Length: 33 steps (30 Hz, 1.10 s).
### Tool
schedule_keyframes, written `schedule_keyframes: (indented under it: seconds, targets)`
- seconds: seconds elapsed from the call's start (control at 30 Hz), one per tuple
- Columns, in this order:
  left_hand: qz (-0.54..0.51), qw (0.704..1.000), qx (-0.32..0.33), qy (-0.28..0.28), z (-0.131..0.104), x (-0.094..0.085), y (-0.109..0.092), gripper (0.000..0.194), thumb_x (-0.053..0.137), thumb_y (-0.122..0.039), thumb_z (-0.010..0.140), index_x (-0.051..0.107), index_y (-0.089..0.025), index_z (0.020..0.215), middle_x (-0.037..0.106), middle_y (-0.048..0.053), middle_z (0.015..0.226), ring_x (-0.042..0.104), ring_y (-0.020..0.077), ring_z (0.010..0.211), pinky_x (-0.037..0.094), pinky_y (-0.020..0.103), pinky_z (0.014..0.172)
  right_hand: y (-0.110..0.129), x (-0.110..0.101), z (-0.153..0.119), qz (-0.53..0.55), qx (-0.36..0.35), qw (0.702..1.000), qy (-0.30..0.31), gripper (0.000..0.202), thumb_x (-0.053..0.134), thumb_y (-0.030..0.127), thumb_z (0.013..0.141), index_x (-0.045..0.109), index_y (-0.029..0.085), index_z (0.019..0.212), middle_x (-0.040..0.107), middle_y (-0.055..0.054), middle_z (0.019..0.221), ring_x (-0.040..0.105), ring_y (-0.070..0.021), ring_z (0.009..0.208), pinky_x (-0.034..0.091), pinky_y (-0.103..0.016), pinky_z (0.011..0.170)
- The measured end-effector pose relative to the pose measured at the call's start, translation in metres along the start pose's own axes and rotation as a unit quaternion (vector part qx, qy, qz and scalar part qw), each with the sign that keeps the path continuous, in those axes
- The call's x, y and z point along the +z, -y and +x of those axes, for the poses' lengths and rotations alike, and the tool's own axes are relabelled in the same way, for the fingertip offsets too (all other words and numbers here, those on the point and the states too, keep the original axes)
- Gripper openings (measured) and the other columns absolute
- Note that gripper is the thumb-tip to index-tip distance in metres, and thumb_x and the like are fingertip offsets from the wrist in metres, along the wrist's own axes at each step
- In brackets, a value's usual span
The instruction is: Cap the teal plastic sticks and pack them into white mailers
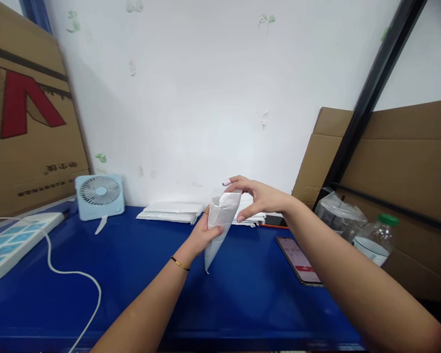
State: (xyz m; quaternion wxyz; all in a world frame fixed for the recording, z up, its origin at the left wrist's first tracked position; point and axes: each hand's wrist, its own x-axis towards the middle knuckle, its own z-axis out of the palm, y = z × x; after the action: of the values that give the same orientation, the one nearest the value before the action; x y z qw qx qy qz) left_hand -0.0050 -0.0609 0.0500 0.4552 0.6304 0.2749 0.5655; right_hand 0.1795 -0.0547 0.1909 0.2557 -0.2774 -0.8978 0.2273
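Observation:
A white paper mailer (pixel 220 220), with its mouth open at the top, is held upright and slightly tilted above the blue table (pixel 250 294). My left hand (pixel 202 235) is closed around its lower left side, thumb pressed on the front face. At the mailer's top right edge is my right hand (pixel 259 196). Its fingers reach over the flap, while its thumb stands apart from them. Whether those fingertips touch the paper is hard to make out. Behind my hands lie a stack of flat white mailers (pixel 171 213) on the left and another stack (pixel 255 219) on the right, partly hidden.
A light blue fan (pixel 100 196) stands at the left by a white power strip (pixel 22 242) and its cable (pixel 71 271). On the right are a phone (pixel 297 260), an orange-edged dark device (pixel 275 223), a green-capped bottle (pixel 377 240) and clear plastic (pixel 340 213). Cardboard boxes (pixel 33 147) flank the table.

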Motion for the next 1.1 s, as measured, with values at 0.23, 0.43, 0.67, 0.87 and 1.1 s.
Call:
schedule_keyframes:
  seconds: [0.23,0.43,0.67,0.87,1.1]
  targets:
    - [-0.138,0.983,-0.072,0.092,-0.004,0.002,-0.028,0.053,0.067,-0.034,0.069,0.051,-0.019,0.118,0.06,0.008,0.111,0.055,0.0253,0.102,0.044,0.034,0.084,0.012,-0.01,-0.014,0.036,0.025,0.999,0.006,0.017,0.068,0.032,0.066,0.07,0.019,0.077,0.063,-0.002,0.084,0.055,-0.018,0.083,0.043,-0.032,0.078]
    - [-0.061,0.997,0.016,-0.039,-0.006,0.019,-0.055,0.067,0.071,-0.025,0.067,0.041,-0.025,0.128,0.065,0.002,0.09,0.06,0.0154,0.079,0.048,0.026,0.072,0.008,0.007,-0.018,0.121,0.05,0.987,-0.09,0.031,0.067,0.027,0.067,0.064,0.018,0.097,0.057,0.001,0.078,0.047,-0.0069,0.05,0.041,-0.023,0.047]
    - [-0.013,0.986,0.071,-0.151,-0.009,0.022,-0.058,0.088,0.07,-0.027,0.068,0.02,-0.029,0.14,0.059,-0.007,0.061,0.054,0.008,0.053,0.045,0.019,0.056,0.016,0.019,-0.023,-0.222,-0.058,0.954,-0.195,0.023,0.065,0.039,0.073,0.068,0.023,0.088,0.055,-0.007,0.104,0.05,-0.0235,0.096,0.036,-0.04,0.086]
    - [-0.024,0.986,0.086,-0.139,-0.008,0.014,-0.056,0.072,0.069,-0.029,0.069,0.035,-0.032,0.133,0.056,-0.006,0.062,0.053,0.0098,0.058,0.046,0.021,0.058,0.021,0.026,-0.018,-0.157,-0.014,0.983,-0.095,0.031,0.069,0.035,0.068,0.067,0.025,0.097,0.065,-0.002,0.082,0.057,-0.019,0.077,0.039,-0.031,0.072]
    - [0.25,0.957,0.085,-0.116,0.014,-0.016,-0.051,0.02,0.063,-0.038,0.072,0.065,-0.018,0.075,0.06,-0.001,0.068,0.053,0.0124,0.063,0.04,0.022,0.058,-0.001,0.008,-0.003,-0.05,0.042,0.989,-0.133,0.012,0.072,0.031,0.059,0.068,0.02,0.06,0.056,0.004,0.048,0.046,-0.0092,0.047,0.031,-0.022,0.048]
